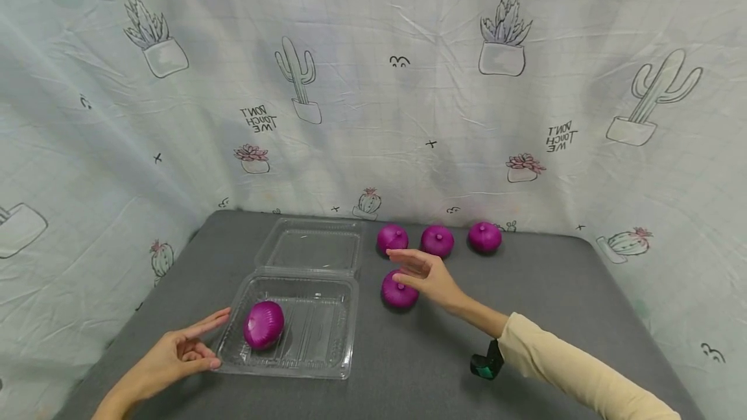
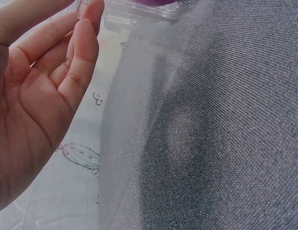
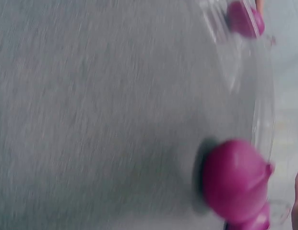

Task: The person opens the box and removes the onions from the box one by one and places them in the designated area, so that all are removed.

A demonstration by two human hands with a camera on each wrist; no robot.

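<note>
A clear plastic clamshell box (image 1: 318, 368) lies with its lid (image 1: 309, 250) folded back behind it. One purple-red onion (image 1: 264, 325) lies on its side in the left part of its base. My left hand (image 1: 169, 358) is at the box's left edge, thumb and forefinger spread apart, fingertips right at the rim. Over another onion (image 1: 399, 291), to the right of the box, hovers my right hand (image 1: 434, 280), its fingers bent loosely and partly covering that onion. The right wrist view shows this onion (image 3: 235, 179) with its stem end uncovered.
Along the table's back edge sit three more onions, a left one (image 1: 392, 238), a middle one (image 1: 438, 240) and a right one (image 1: 484, 237). A grey cloth covers the table (image 1: 443, 361). Behind it hangs a pale curtain (image 1: 373, 102) printed with cacti.
</note>
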